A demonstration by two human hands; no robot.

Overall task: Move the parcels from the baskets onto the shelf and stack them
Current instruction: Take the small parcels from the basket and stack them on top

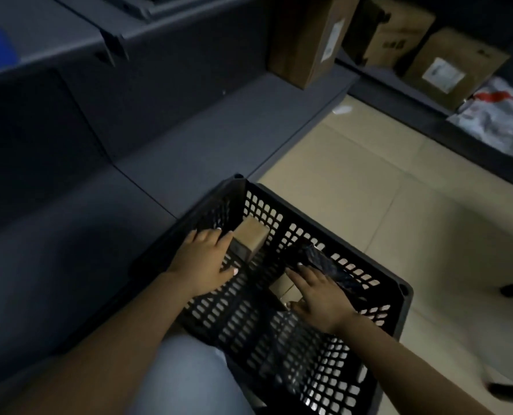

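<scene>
Both hands reach into the black basket: left hand holds a small brown parcel, right hand rests flat on another parcel. The left grip looks shallow; lifted carelessly, the box could slip back.

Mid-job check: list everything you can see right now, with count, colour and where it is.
basket: one, black perforated plastic, on the floor in front of the person
small box: one, brown cardboard, in the basket's far left corner
second small box: one, tan, low in the basket, partly hidden
dark bag parcel: one, black, against the basket's far right wall
shelf: one, dark grey, left of the basket
shelved boxes: three, brown cardboard with labels, top right
plastic mailer: one, white with red, right edge
floor: beige tiles
left hand: on the small box
right hand: over the second small box, fingers straight
</scene>
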